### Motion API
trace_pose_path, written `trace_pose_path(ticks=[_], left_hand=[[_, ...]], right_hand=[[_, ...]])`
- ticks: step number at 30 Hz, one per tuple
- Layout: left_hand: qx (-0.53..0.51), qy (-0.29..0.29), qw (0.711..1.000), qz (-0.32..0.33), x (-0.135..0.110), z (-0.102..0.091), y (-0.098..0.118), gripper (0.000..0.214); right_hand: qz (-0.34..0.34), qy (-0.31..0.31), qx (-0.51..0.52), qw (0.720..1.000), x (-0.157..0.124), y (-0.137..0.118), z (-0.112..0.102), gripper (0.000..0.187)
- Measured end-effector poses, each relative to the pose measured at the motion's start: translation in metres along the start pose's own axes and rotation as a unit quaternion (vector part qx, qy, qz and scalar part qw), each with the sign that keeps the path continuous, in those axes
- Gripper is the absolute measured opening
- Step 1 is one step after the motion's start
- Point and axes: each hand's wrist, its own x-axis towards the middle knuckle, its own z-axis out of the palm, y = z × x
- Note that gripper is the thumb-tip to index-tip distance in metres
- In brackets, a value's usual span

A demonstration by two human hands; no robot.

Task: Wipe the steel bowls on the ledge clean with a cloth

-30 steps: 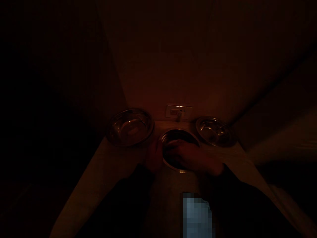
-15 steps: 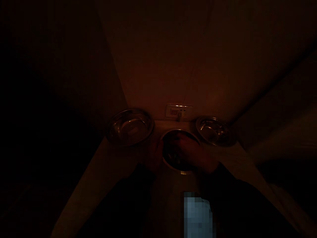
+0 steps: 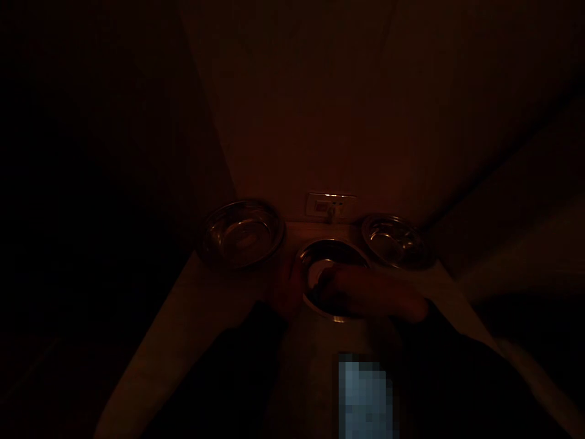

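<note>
The scene is very dark. A round metal bowl [image 3: 338,317] stands in the middle of a light-coloured table. At its left rim, my left hand [image 3: 286,289] holds the side of the bowl, its fingers only faintly visible. My right hand [image 3: 361,289] reaches in over the right rim, fingers bent down and together toward the bottom. Dark matter shows around the fingertips, too dim to name. A pale patch of the bowl's floor is visible beside them.
A wider metal bowl [image 3: 244,235] is at the back left of the table [image 3: 159,353]. Another metal dish [image 3: 395,241], with shiny contents I cannot make out, is at the back right. Behind them, a socket plate [image 3: 331,206] is on the wall. A pixelated bright patch lies at the bottom.
My right hand has shifted toward the near right side of the middle bowl, uncovering a pale part of its floor. My left hand stays at the rim.
</note>
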Motion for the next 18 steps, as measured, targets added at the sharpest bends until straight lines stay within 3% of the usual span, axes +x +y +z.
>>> trace_pose_path(ticks=[3, 7, 14, 18], left_hand=[[0.013, 0.005, 1.0, 0.003, -0.001, 0.0, 0.001, 0.035], [0.013, -0.001, 1.0, 0.004, -0.001, 0.0, 0.002, 0.036], [-0.009, -0.011, 1.0, 0.019, 0.0, 0.0, -0.002, 0.036], [0.0, -0.006, 1.0, 0.018, 0.0, 0.0, 0.001, 0.037]], right_hand=[[-0.01, -0.025, 0.011, 1.0, -0.004, 0.0, -0.005, 0.03], [0.007, 0.015, 0.004, 1.0, 0.006, -0.004, 0.001, 0.033], [0.151, 0.136, -0.063, 0.977, 0.019, 0.007, 0.017, 0.03], [0.186, 0.15, -0.09, 0.967, 0.017, 0.01, 0.016, 0.03]])
